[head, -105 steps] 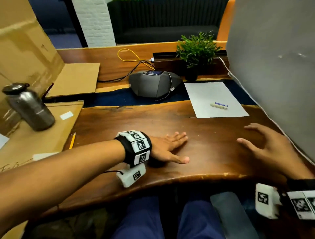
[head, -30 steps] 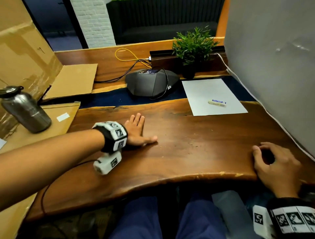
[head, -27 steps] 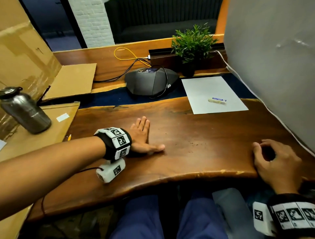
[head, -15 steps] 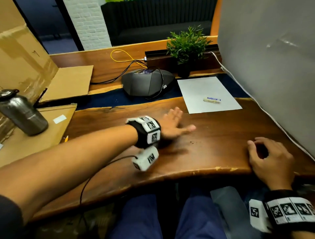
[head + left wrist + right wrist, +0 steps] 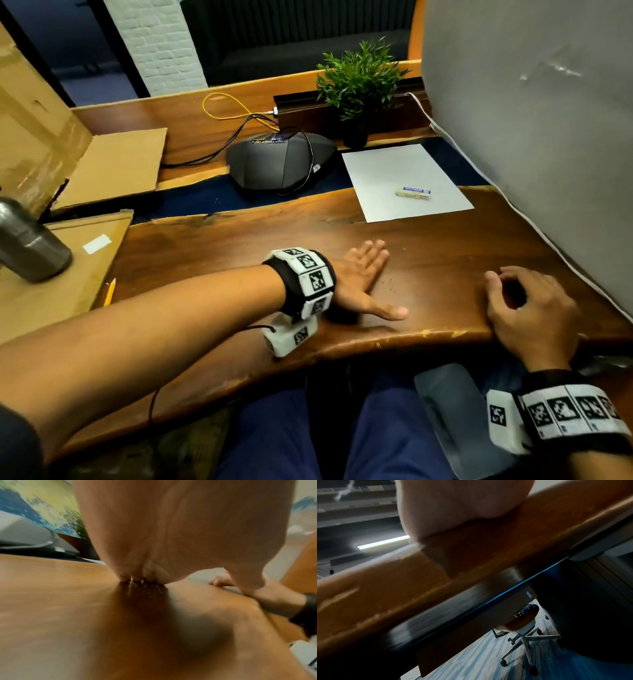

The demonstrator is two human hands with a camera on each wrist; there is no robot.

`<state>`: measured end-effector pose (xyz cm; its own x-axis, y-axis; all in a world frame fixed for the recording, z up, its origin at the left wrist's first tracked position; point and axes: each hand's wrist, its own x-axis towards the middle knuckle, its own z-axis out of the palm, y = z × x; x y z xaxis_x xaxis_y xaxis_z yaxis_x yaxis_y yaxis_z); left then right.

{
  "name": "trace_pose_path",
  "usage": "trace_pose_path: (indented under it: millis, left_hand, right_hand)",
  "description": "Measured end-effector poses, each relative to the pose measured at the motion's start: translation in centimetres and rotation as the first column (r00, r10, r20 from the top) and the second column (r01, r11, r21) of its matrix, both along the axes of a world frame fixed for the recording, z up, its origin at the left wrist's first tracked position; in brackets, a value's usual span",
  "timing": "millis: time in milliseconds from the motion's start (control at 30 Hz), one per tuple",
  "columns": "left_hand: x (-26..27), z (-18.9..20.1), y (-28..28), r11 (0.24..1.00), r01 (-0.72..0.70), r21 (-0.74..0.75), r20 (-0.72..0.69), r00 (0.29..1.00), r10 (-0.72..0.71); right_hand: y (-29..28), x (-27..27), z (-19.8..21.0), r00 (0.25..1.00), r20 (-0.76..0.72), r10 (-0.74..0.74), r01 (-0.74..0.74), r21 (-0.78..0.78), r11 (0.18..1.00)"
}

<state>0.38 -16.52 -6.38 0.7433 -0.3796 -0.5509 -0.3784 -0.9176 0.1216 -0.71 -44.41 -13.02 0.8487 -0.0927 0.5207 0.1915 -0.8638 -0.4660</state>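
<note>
My left hand (image 5: 363, 281) lies flat, palm down, on the dark wooden table (image 5: 239, 246), fingers straight and together, thumb out toward the near edge. In the left wrist view the palm (image 5: 171, 534) hovers low and the fingertips touch the wood (image 5: 51, 601). A few tiny dark specks dot the table just right of that hand. My right hand (image 5: 527, 308) rests at the table's near right edge with fingers loosely curled over the wood, nothing visible in it. It also shows in the left wrist view as the right hand (image 5: 267, 595). The right wrist view shows only the palm heel (image 5: 462, 504) on the table edge (image 5: 402, 588).
A white paper sheet (image 5: 387, 171) with an eraser (image 5: 412, 193) lies at the back right. A black speakerphone (image 5: 281, 161), potted plant (image 5: 359, 82) and cables stand behind. A grey panel (image 5: 531, 120) walls the right; a metal bottle (image 5: 27, 246), cardboard (image 5: 51, 301) and pencil (image 5: 109, 291) sit left.
My left hand has slid flat across the table from the left toward the middle, nearer the right hand. The right hand, earlier spread out, has stayed curled at the near edge.
</note>
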Motion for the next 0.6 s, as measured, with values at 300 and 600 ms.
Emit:
trace_pose_path:
  millis: [300, 600]
  left_hand:
    - [0.9, 3.7, 2.2, 0.949, -0.279, -0.15, 0.013, 0.959, 0.284]
    - [1.8, 0.0, -0.6, 0.997, -0.073, -0.039, 0.036, 0.997, 0.074]
  right_hand:
    - [-0.2, 0.1, -0.1, 1.0, -0.006, 0.004, -0.004, -0.001, 1.0]
    - [-0.1, 0.1, 0.0, 1.0, 0.009, 0.0, 0.0, -0.004, 1.0]
